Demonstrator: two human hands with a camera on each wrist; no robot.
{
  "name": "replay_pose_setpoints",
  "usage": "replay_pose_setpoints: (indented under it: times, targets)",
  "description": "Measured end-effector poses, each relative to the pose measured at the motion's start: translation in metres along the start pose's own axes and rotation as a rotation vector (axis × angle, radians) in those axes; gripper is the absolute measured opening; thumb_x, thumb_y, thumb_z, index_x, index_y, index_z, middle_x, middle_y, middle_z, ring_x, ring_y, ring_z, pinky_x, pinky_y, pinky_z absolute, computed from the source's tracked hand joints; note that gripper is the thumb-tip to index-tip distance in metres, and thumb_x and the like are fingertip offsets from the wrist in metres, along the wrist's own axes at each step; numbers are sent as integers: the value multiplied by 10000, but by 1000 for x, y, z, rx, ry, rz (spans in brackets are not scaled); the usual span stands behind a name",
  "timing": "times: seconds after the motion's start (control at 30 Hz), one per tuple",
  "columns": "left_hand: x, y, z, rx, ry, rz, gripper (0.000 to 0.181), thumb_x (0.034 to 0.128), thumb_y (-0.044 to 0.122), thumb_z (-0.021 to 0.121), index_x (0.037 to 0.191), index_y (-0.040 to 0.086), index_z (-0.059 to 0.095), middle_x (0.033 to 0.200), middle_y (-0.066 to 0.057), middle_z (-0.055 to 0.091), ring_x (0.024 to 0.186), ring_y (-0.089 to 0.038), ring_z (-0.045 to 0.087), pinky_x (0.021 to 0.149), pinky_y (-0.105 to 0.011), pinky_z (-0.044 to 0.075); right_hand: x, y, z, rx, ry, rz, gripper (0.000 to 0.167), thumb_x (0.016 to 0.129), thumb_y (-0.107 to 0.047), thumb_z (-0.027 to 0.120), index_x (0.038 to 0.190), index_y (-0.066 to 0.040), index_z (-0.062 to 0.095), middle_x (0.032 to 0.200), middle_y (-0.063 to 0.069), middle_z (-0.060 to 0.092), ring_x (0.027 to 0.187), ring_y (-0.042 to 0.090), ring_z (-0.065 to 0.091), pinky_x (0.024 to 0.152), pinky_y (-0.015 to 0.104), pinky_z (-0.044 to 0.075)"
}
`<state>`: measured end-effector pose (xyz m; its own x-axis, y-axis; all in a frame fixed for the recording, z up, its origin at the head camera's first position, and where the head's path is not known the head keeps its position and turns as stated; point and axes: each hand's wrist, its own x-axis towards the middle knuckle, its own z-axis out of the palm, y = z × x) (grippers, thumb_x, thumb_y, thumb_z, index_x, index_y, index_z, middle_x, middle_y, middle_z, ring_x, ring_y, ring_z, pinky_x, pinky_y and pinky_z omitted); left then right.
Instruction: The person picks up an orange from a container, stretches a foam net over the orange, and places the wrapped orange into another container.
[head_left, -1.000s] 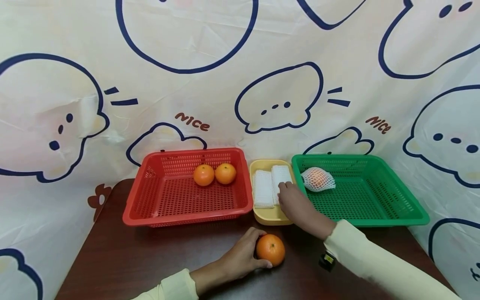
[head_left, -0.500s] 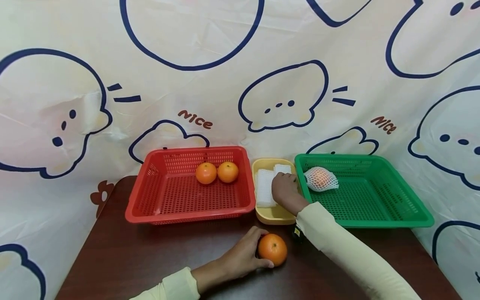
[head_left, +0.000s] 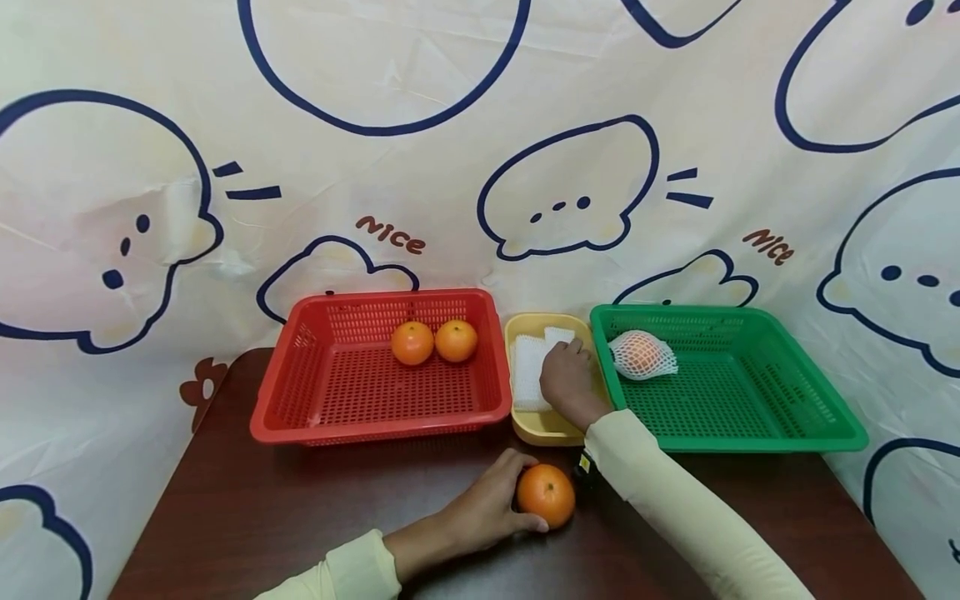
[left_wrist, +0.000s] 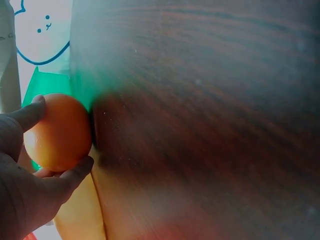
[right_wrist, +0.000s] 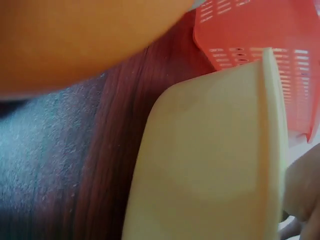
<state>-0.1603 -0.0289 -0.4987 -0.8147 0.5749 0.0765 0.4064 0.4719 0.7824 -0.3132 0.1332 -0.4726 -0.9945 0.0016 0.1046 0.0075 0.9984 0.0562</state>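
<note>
My left hand [head_left: 487, 510] grips an orange [head_left: 546, 496] on the dark table, fingers behind it and thumb in front. The left wrist view shows the orange [left_wrist: 60, 132] between thumb and fingers. My right hand [head_left: 567, 379] reaches into a yellow tray [head_left: 543, 435] and is over the right one of two white foam net sleeves. The left foam net [head_left: 529, 371] lies flat beside it; only the top of the right foam net [head_left: 558, 334] shows. The right fingertips are mostly hidden, so whether they pinch the net is unclear.
A red basket [head_left: 375, 432] at the left holds two oranges [head_left: 435, 342]. In the green basket [head_left: 750, 443] at the right lies an orange in a foam net [head_left: 642, 355]. A patterned sheet [head_left: 450, 167] hangs behind the baskets.
My right hand has moved slightly left and farther over the right foam net, with the forearm swinging left. The left hand keeps its hold on the orange. The head view has shifted a little.
</note>
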Motion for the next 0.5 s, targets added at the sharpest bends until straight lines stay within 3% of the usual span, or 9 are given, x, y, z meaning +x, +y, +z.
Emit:
replay_pose_setpoints:
  times: [0.1,0.23,0.5]
  targets:
    - [1,1,-1,2,-1,-5,723,795,308,895,1358,41,527,1266,-25,551,1170,-119,571,1049,-289,496,3,3,1,-62,56,-50,255,1041,-126,530,1022,116,609,939,251,611,940,341,536,828,437,499]
    - [1,1,-2,9,3,-6,722,789,298,900,1355,42,532,1261,-24,557,1170,-121,570,1053,-292,493,6,5,0,-79,88,-67,277,1031,-123,555,1128,135,575,955,254,626,947,345,557,879,438,523]
    - [1,1,-2,7,-2,-2,724,790,301,900,1356,41,531,1259,-17,559,1172,-119,569,1054,-294,494,10,6,-7,-18,45,-2,358,993,-161,628,1157,137,519,1014,234,593,964,315,618,891,395,565]
